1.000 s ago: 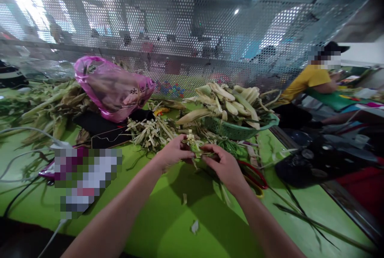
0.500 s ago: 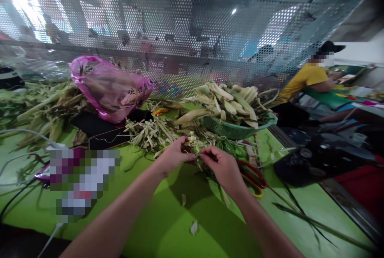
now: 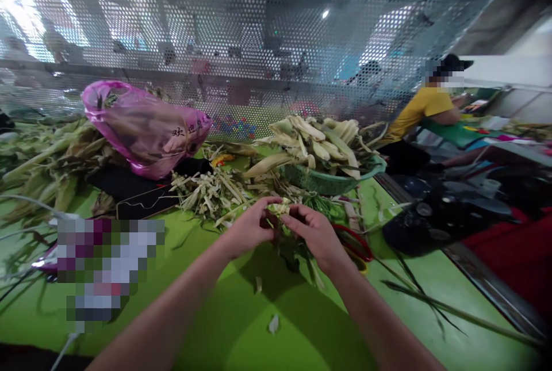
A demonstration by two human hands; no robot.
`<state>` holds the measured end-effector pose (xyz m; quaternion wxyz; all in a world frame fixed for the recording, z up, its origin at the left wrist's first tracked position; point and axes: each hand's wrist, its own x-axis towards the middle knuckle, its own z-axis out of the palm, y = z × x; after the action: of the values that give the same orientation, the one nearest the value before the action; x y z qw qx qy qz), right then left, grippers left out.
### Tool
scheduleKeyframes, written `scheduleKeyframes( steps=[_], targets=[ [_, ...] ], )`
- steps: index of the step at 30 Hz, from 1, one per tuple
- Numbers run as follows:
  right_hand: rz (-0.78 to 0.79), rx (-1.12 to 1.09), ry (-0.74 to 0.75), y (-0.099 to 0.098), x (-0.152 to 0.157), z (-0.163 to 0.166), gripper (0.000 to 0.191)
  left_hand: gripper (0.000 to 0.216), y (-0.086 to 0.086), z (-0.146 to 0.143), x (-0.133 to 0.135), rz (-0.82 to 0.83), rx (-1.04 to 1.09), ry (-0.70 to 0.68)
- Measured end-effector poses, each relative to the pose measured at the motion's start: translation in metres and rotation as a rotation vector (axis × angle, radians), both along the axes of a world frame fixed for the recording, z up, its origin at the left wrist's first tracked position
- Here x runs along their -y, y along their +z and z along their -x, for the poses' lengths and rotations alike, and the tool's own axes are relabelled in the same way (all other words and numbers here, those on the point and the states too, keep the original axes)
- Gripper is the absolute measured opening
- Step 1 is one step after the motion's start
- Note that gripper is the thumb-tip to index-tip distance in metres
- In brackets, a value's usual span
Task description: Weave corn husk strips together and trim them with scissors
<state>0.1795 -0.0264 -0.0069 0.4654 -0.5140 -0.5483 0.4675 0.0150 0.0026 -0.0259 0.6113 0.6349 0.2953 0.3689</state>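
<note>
A small pale piece that looks woven from corn husk strips (image 3: 282, 207) is held in front of me, just above the green table. My left hand (image 3: 250, 227) pinches its left side, thumb and fingers curled inward. On the other side, my right hand (image 3: 317, 236) grips it with bent fingers; the fingertips partly hide the piece. Dark green leafy scraps (image 3: 290, 251) are beneath both hands. Scissors with red and yellow handles (image 3: 357, 244) lie just right of my right hand. A heap of cut husk strips (image 3: 211, 194) sits beyond my left hand.
Dried corn husks (image 3: 321, 142) fill a green basket (image 3: 332, 184). A pink plastic bag (image 3: 142, 135) stands left of it, by more husks (image 3: 56, 158). Long stalks (image 3: 452, 308) lie at right near a black bag (image 3: 414, 224). A perforated metal screen (image 3: 241, 37) rises behind; a person in yellow (image 3: 425, 107) sits beyond.
My hands have come closer together around the woven piece, and my right hand has risen to its upper edge. The whole view has shifted slightly, with things now further left.
</note>
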Motion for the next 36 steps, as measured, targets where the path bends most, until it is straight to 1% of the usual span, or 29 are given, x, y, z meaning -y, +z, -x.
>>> scheduleKeyframes(
  steps=[4,6,8,10,13,15,17,20,22,25,28,32,36],
  targets=[
    [0.037,-0.06,0.012,-0.003,-0.002,0.001,0.035,0.064,0.0,-0.001,0.002,-0.151,-0.105,0.078],
    [0.061,-0.081,0.008,-0.003,-0.002,0.0,0.036,0.064,0.001,-0.001,0.004,-0.172,-0.12,0.1],
    [0.06,-0.065,0.001,-0.003,-0.002,-0.001,0.035,0.065,0.002,-0.002,0.004,-0.118,-0.1,0.065],
    [0.038,-0.051,-0.016,-0.001,-0.002,-0.001,0.035,0.064,0.004,-0.002,0.002,-0.009,-0.044,0.046],
    [0.015,-0.042,-0.036,0.001,-0.001,-0.002,0.037,0.059,0.006,-0.001,-0.002,0.139,0.086,0.128],
    [0.007,0.009,-0.018,0.001,-0.001,-0.002,0.035,0.059,0.007,0.0,-0.004,0.196,0.159,0.192],
    [-0.033,0.09,0.007,-0.001,-0.002,-0.002,0.029,0.061,0.007,0.001,-0.005,0.228,0.193,0.227],
    [-0.101,0.192,0.007,-0.004,-0.003,-0.003,0.023,0.06,0.006,0.002,-0.006,0.261,0.211,0.231],
    [-0.09,0.219,0.003,-0.006,-0.004,-0.004,0.023,0.058,0.005,0.002,-0.005,0.269,0.222,0.22],
    [-0.046,0.179,0.019,-0.009,-0.005,-0.005,0.027,0.057,0.005,0.002,-0.005,0.286,0.256,0.203],
    [-0.043,0.157,0.034,-0.009,-0.005,-0.005,0.029,0.059,0.005,0.002,-0.005,0.299,0.277,0.191],
    [-0.135,0.241,0.029,-0.005,-0.004,-0.005,0.024,0.057,0.005,0.005,-0.006,0.309,0.261,0.139],
    [-0.247,0.338,0.031,-0.004,-0.002,-0.004,0.016,0.055,0.003,0.004,-0.008,0.282,0.198,0.199]
  ],
)
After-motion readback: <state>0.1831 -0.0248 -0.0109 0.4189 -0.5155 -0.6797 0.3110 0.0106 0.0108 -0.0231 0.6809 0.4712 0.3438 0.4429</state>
